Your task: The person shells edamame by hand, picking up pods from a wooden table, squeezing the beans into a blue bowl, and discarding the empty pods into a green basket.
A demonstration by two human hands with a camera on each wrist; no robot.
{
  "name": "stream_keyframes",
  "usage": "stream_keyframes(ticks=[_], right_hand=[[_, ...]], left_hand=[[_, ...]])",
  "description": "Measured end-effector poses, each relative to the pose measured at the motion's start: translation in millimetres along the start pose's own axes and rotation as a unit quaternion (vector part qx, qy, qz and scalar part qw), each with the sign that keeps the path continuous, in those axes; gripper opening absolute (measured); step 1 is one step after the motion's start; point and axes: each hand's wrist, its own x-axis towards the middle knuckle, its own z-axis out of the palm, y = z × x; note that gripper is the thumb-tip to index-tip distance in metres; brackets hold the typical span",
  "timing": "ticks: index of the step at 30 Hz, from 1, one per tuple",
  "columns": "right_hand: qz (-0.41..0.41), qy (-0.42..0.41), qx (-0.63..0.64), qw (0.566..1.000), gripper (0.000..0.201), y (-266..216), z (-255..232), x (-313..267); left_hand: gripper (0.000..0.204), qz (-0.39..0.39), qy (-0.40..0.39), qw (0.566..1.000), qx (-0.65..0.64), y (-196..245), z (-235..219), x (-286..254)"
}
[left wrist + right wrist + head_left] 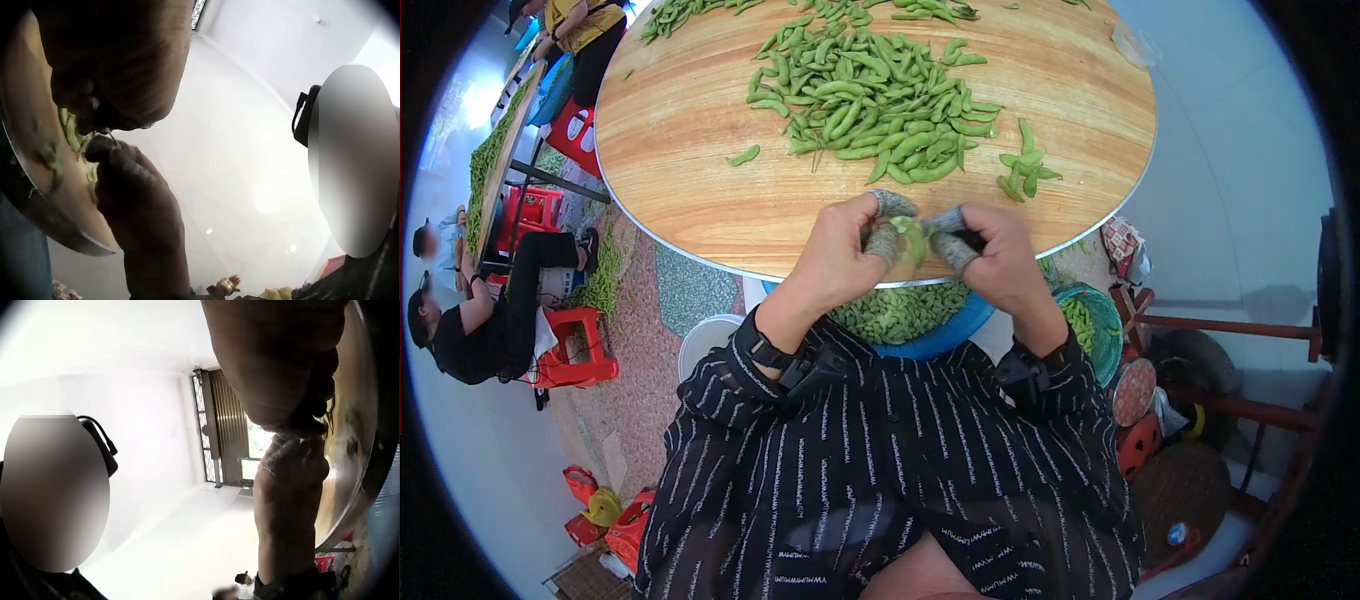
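Note:
My left hand (840,245) pinches a green soybean pod (913,242) over the near edge of the round wooden table (700,190). Grey coverings wrap its thumb and forefinger. Facing it, my right hand (1005,255) has curled fingers, and its grey-wrapped tips meet the pod's right side. Motion blurs the pod between the fingertips. In the left wrist view the right hand (140,187) pinches close under the left hand (119,56). A large heap of soybean pods (870,95) lies beyond both hands, with a smaller cluster (1028,165) to the right.
Below the table edge, a blue basin (940,342) holds many small green beans. A green basket (1108,335) with green pieces stands to its right, a white bucket (700,340) to its left. People sit by another table at left, near red stools (580,345).

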Motion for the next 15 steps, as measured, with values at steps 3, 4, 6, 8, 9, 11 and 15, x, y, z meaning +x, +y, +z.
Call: stream_keyframes(ticks=[3, 4, 6, 8, 9, 11, 15], right_hand=[[0.004, 0.044, -0.041, 0.998, 0.011, 4.8, -11.3, -0.6], [-0.019, 0.048, -0.128, 0.991, 0.013, 5.7, -13.4, -0.7], [-0.026, 0.057, -0.16, 0.985, 0.014, 1.8, -6.3, -1.4], [-0.035, 0.065, -0.192, 0.979, 0.014, 1.5, 1.9, -2.3], [-0.006, 0.056, -0.106, 0.993, 0.015, 5.7, 6.4, -2.8], [0.021, 0.048, -0.019, 0.998, 0.016, 3.9, 10.9, 0.3], [-0.006, -0.035, 0.003, 0.999, 0.014, 4.8, 9.1, 4.0]], left_hand=[[0.026, -0.056, -0.047, 0.99, 0.121, -5.7, -9.9, -4.5], [0.026, -0.056, -0.048, 0.99, 0.121, -6.0, -9.1, -5.6], [0.026, -0.015, -0.061, 0.977, 0.203, -6.2, -7.5, -7.1], [0.027, -0.048, -0.037, 0.995, 0.084, -8.1, -4.4, -7.3], [0.028, -0.08, -0.011, 0.996, -0.036, -9.0, -3.8, -7.4], [0.029, -0.028, -0.015, 0.999, 0.02, -10.8, -6.0, -10.0], [0.027, 0.034, -0.029, 0.986, 0.162, 7.5, -7.5, -12.1]])
